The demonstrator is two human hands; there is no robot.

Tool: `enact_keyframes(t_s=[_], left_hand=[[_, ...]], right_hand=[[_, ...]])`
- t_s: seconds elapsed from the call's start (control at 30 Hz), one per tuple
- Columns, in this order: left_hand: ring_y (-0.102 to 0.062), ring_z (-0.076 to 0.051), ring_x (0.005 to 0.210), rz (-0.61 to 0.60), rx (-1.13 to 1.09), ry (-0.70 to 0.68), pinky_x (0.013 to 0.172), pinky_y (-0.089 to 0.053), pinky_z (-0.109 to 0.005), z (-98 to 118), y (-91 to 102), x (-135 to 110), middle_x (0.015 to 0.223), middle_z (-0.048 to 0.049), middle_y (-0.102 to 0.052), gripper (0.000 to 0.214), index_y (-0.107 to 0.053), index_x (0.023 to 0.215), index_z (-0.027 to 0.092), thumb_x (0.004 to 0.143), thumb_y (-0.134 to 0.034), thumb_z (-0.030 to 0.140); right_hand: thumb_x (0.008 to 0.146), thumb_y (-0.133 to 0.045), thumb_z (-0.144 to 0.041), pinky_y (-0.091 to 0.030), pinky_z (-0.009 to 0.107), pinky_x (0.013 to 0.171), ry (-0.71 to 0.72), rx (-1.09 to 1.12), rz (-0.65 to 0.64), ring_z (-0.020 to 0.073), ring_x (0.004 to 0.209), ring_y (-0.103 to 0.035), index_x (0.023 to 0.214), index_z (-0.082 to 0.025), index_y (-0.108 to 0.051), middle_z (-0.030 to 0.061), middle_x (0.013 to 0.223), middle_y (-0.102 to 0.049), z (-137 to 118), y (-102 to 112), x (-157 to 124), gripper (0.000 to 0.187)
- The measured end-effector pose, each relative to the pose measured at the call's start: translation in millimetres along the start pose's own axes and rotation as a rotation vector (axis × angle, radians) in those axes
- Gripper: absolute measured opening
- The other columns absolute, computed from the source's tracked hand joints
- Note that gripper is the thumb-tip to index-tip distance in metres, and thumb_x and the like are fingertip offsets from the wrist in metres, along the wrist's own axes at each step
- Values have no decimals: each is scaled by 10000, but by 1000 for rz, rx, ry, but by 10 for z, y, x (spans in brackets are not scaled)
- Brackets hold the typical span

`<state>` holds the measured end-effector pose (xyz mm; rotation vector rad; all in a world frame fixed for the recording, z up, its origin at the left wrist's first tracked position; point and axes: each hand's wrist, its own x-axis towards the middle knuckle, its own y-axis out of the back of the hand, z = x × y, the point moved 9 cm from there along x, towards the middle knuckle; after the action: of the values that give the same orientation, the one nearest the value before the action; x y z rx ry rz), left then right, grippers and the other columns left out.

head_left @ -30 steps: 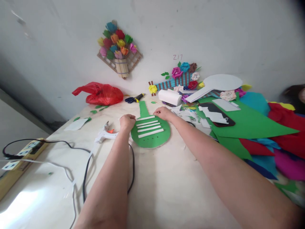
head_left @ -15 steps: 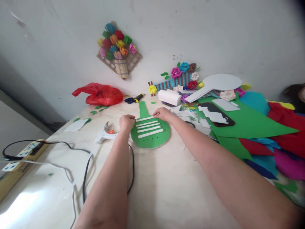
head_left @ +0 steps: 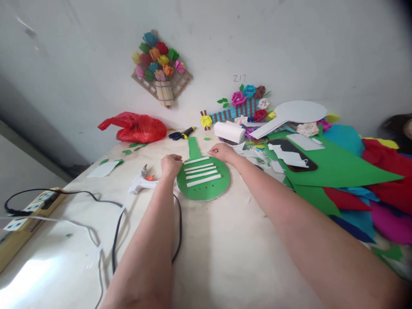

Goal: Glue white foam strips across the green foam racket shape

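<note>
A round green board [head_left: 219, 188] with a short neck lies flat on the table, shaped like a racket or stringed instrument. Several white strips [head_left: 201, 174] run across it, above a row of small dark dots. The topmost white strip [head_left: 196, 160] lies just below the neck. My left hand [head_left: 171, 165] is closed at the board's left edge, beside that strip's left end; whatever its fingertips pinch is hidden. Just off the strip's right end, my right hand [head_left: 222, 153] hovers with bent fingers slightly apart, holding nothing visible. A white glue gun [head_left: 141, 183] lies left of my left wrist.
Cables run from a power strip [head_left: 32, 210] across the left side. Pliers [head_left: 182, 134] and a red plastic bag [head_left: 137, 128] lie at the back. Paper scraps, a phone [head_left: 309, 164], green sheets [head_left: 347, 171] and coloured fabric-like pieces crowd the right. Paper flowers [head_left: 157, 58] hang on the wall.
My right hand has come off the right end of the topmost strip and moved slightly up and right. My left hand has hardly moved; the strip stays on the board.
</note>
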<state>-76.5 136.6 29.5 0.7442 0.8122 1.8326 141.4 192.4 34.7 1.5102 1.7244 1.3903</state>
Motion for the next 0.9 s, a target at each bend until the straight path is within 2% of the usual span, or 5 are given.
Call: enact_keyframes(t_s=[0.13, 0.27, 0.4, 0.53, 0.9], left_hand=[[-627, -167, 767, -6, 39, -12, 724, -449, -221, 4, 64, 20, 762, -55, -690, 245, -694, 834, 180, 606, -605, 201], [-625, -180, 696, -124, 53, -39, 629, -462, -232, 13, 31, 21, 647, -44, -672, 154, -688, 704, 185, 569, -627, 230], [-605, -150, 581, -281, -18, -29, 560, -461, -213, 1, -91, -16, 558, -35, -642, 113, -665, 634, 164, 567, -658, 255], [-586, -129, 531, -366, -106, 3, 532, -471, -209, 13, -176, -80, 564, -31, -636, 140, -649, 645, 141, 549, -684, 236], [-576, -121, 550, -301, -65, -29, 525, -468, -193, 76, -151, -110, 554, -27, -617, 144, -660, 708, 122, 578, -652, 183]], right_hand=[[688, -620, -304, -392, 197, 618, 77, 79, -101, 131, 716, -597, 813, -187, -713, 14, 789, -691, -101, 64, -53, 195], [635, -654, -223, -379, 182, 562, 134, 144, -268, 98, 610, -553, 790, -147, -715, 10, 701, -680, -201, -28, -131, 182], [619, -657, -224, -368, 175, 537, 129, 145, -311, 90, 580, -535, 770, -154, -717, -4, 654, -671, -195, -108, -163, 177], [616, -657, -212, -365, 167, 536, 113, 103, -310, 90, 594, -547, 769, -159, -716, -1, 667, -675, -177, -146, -171, 172], [649, -642, -194, -380, 161, 555, 92, 87, -277, 91, 626, -567, 807, -148, -699, 22, 740, -683, -162, -196, -138, 175]])
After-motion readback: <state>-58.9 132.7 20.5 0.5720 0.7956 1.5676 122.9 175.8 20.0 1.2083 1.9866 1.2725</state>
